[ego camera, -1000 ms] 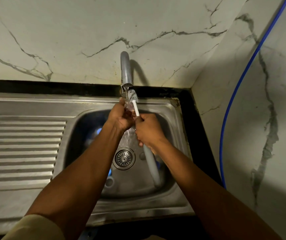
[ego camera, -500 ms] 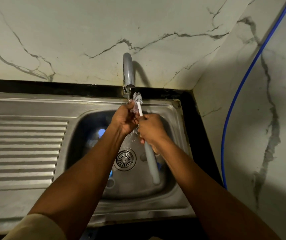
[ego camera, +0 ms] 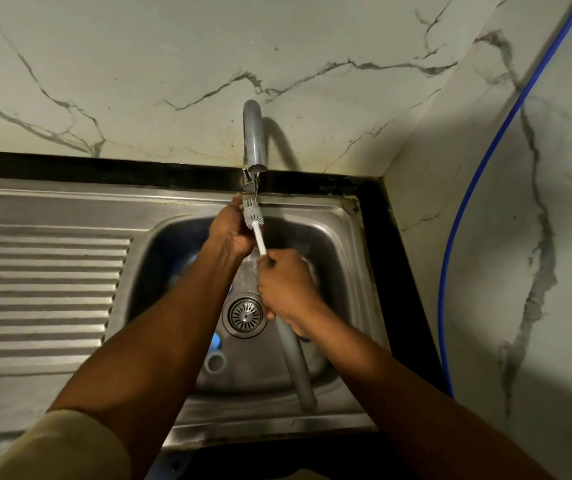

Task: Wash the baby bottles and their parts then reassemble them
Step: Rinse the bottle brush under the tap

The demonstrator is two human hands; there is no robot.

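Note:
A bottle brush (ego camera: pixel 259 239) with a white shaft, grey bristle head and long grey handle is held over the sink bowl. My right hand (ego camera: pixel 286 285) grips its handle just below the white shaft. My left hand (ego camera: pixel 230 230) curls its fingers round the bristle head, right under the tap (ego camera: pixel 253 136), from which a thin stream of water runs. Whether a small bottle part sits inside my left hand is hidden. A blue part (ego camera: pixel 216 341) and a clear ring (ego camera: pixel 216 362) lie in the bowl below my left forearm.
The steel sink (ego camera: pixel 340 237) has a round drain strainer (ego camera: pixel 244 315) in the middle and a ribbed draining board (ego camera: pixel 42 292) on the left. Marble walls close off the back and right. A blue hose (ego camera: pixel 471 188) runs down the right wall.
My right hand has drawn back toward me, baring more of the white shaft. My left hand has stayed by the bristle head under the tap.

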